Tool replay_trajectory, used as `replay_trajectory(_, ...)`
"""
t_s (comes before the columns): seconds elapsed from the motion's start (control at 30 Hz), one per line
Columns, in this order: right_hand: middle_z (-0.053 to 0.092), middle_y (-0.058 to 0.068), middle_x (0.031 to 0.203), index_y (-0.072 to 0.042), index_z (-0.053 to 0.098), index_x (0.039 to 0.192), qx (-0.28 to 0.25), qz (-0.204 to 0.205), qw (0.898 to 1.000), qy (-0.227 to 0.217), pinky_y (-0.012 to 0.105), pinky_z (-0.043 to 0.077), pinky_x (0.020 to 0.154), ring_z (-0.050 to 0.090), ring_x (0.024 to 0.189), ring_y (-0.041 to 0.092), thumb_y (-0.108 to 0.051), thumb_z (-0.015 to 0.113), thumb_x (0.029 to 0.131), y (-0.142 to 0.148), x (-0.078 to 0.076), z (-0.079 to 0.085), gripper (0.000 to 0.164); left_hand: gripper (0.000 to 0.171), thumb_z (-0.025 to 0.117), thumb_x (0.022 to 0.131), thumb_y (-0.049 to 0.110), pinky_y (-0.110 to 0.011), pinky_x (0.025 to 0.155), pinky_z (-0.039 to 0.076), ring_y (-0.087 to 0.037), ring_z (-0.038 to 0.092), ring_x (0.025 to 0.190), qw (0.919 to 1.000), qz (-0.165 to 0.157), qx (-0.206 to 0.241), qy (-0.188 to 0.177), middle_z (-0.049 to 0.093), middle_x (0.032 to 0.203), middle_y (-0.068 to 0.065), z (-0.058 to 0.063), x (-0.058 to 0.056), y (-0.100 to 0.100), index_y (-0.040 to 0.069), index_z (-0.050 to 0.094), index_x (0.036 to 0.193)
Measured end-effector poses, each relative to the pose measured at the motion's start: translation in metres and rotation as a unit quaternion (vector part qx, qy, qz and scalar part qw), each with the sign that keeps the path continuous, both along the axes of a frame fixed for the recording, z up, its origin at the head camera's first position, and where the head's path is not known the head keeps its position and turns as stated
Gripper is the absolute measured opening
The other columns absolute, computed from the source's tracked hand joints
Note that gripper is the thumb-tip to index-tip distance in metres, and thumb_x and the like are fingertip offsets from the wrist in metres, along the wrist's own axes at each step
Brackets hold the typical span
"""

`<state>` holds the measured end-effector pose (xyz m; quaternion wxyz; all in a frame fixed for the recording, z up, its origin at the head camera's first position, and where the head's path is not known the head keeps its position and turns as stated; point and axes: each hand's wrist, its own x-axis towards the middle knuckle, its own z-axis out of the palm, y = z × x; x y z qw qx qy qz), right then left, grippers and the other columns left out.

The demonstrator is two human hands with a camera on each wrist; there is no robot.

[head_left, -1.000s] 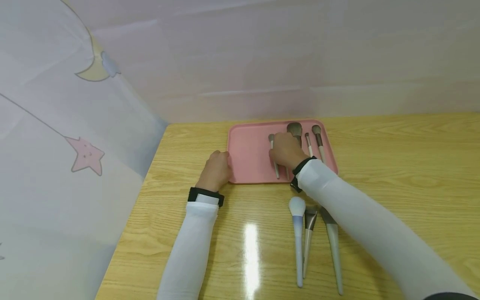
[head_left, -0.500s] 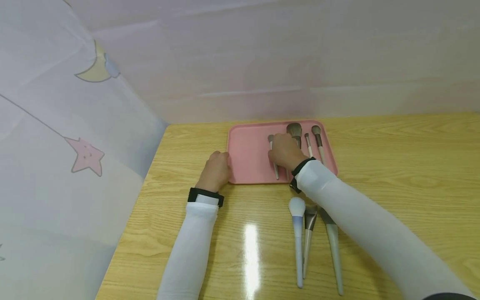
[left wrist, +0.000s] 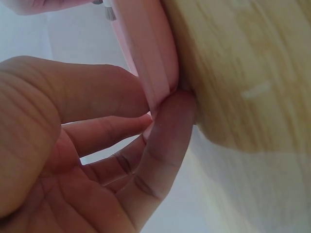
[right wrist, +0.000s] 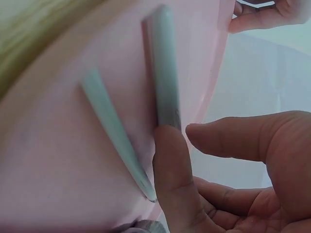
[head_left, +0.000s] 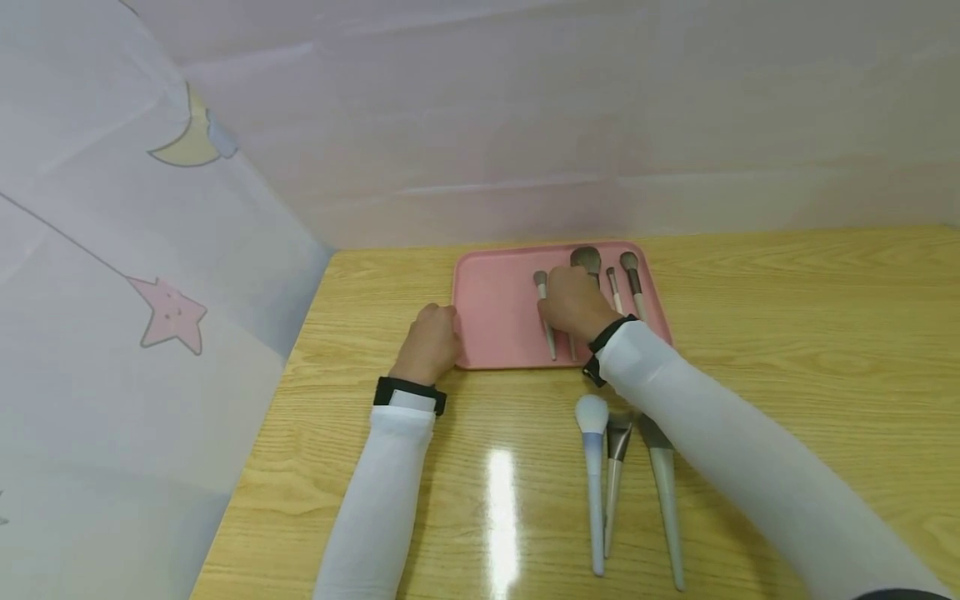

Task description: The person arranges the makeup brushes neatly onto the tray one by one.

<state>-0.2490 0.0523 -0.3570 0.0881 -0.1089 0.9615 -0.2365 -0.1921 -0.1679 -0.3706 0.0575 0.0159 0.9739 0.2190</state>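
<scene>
In the head view, a pink tray (head_left: 495,308) lies on the wooden table with several makeup brushes on it. My left hand (head_left: 427,343) grips the tray's left edge; in the left wrist view, thumb and fingers pinch its pink rim (left wrist: 150,58). Over the tray's middle, my right hand (head_left: 576,302) pinches the leftmost makeup brush (head_left: 551,340). The right wrist view has that brush's pale handle (right wrist: 166,73) at the thumb and index fingertips. Beside it lies a thinner handle (right wrist: 116,133). My right hand partly covers the large fluffy brush (head_left: 587,258).
A small brush (head_left: 613,283) and a dark-ferruled brush (head_left: 632,271) lie at the tray's right. In front of the tray are a white-headed brush (head_left: 593,467), a flat brush (head_left: 617,467) and a thick-handled brush (head_left: 666,492), partly under my right sleeve. A fabric backdrop (head_left: 480,133) stands behind.
</scene>
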Motion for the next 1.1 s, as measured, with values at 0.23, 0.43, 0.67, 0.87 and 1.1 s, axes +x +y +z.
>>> replay_trajectory(0.23,0.064,0.014,0.080,0.007,0.067,0.114,-0.023,0.011,1.000,0.015,0.029,0.040,0.058,0.053,0.063,0.019,-0.011,0.055,0.097,0.010,0.012,0.008,0.028,0.022,0.060,0.089,-0.008,-0.039,0.080,0.056,-0.027,0.058,0.090,1.0000,-0.003,0.005,0.000,0.062,0.106,-0.018,0.001,0.001,0.000,-0.005,0.069,0.109)
replay_trajectory(0.43,0.075,0.024,0.099,0.009,0.060,0.139,-0.043,0.010,0.999,0.023,0.026,0.040,0.055,0.058,0.065,0.018,-0.015,0.059,0.099,0.020,0.028,0.016,0.046,0.020,0.059,0.087,-0.008,-0.039,0.079,0.056,-0.027,0.056,0.090,0.9998,-0.011,0.004,0.015,0.062,0.103,-0.017,-0.004,-0.001,-0.002,-0.005,0.069,0.105)
replay_trajectory(0.67,0.073,0.020,0.100,0.007,0.064,0.133,-0.047,0.009,0.998,0.044,0.029,0.043,0.060,0.061,0.068,0.021,-0.019,0.064,0.098,0.039,0.051,0.021,0.044,0.020,0.061,0.088,-0.007,-0.041,0.084,0.057,-0.028,0.057,0.095,0.9999,-0.010,-0.005,0.007,0.064,0.107,-0.019,-0.003,0.000,-0.003,-0.005,0.069,0.106)
replay_trajectory(0.87,0.074,0.021,0.100,0.009,0.066,0.129,-0.037,0.012,0.997,0.071,0.032,0.049,0.064,0.063,0.070,0.022,-0.019,0.066,0.097,0.065,0.072,0.022,0.043,0.019,0.062,0.086,-0.007,-0.044,0.088,0.058,-0.030,0.058,0.098,0.9998,-0.015,0.001,0.011,0.064,0.109,-0.021,-0.003,0.000,-0.003,-0.006,0.069,0.105)
replay_trajectory(1.1,0.074,0.021,0.099,0.011,0.065,0.129,-0.026,0.010,0.996,0.082,0.044,0.056,0.070,0.068,0.076,0.025,-0.021,0.069,0.096,0.093,0.097,0.020,0.046,0.021,0.058,0.089,-0.009,-0.043,0.084,0.058,-0.030,0.058,0.097,0.9997,-0.020,0.000,0.016,0.064,0.110,-0.023,-0.002,0.002,-0.004,-0.007,0.069,0.107)
